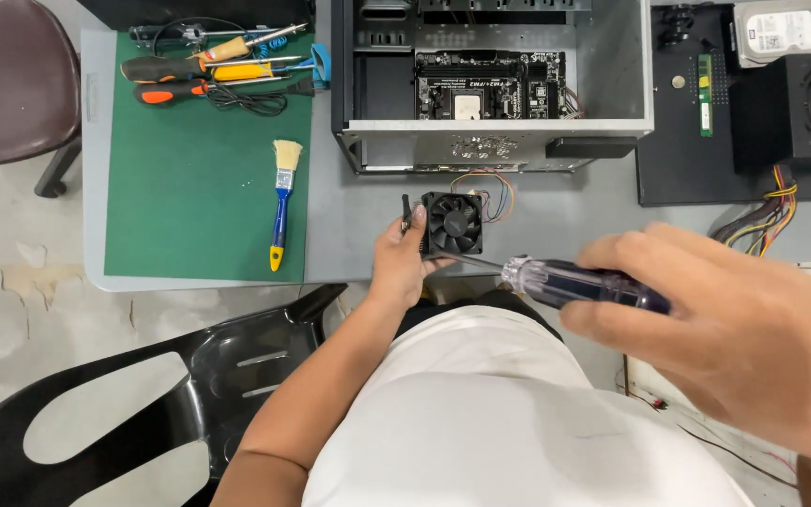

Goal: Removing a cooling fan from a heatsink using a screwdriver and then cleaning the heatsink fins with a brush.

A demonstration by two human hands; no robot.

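The left hand [398,258] grips a small black cooling fan [452,223] at the grey table's [556,221] edge. The right hand [734,329] is closed around a screwdriver [556,280], its tip touching the fan.

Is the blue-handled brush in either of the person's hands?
No, the brush lies alone on the green mat, apart from both hands.

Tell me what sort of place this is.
Most likely a computer repair bench: an opened computer case with its motherboard exposed, screwdrivers on a green mat, and a loose hard drive beside a power supply.
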